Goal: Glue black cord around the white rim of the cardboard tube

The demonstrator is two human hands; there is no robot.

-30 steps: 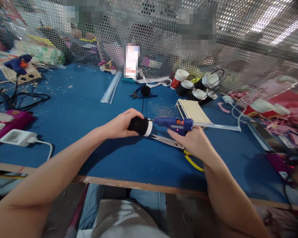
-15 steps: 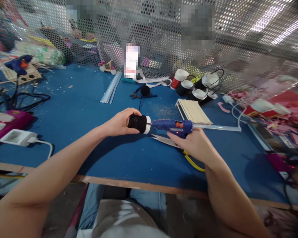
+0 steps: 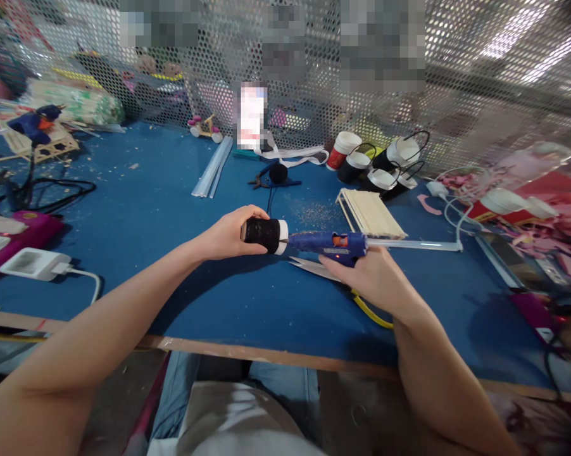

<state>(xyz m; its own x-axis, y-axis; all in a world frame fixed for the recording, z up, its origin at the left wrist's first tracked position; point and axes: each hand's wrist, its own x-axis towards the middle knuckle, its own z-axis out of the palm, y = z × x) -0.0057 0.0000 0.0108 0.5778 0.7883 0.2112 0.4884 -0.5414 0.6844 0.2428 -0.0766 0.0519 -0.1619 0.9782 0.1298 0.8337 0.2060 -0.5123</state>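
My left hand (image 3: 228, 234) is wrapped round a black paper cup (image 3: 265, 233) with a white rim, held on its side above the blue table (image 3: 143, 209). In my right hand (image 3: 368, 278) is a blue glue gun (image 3: 330, 244), its nozzle touching the cup's white rim. A clear glue stick (image 3: 409, 244) juts out of the gun's back to the right. Under my right hand lie scissors (image 3: 314, 267) with yellow handles.
Several black and red paper cups (image 3: 375, 164) stand at the back right beside a slab of wooden sticks (image 3: 371, 214). Clear glue sticks (image 3: 213, 168) lie mid-back. A white charger (image 3: 33, 263) and cables sit at the left. A perforated metal screen (image 3: 456, 95) closes the far side.
Both hands have lifted slightly, and the glue gun's nozzle has closed in onto the cup's rim. The cup has tipped a little in my left hand.
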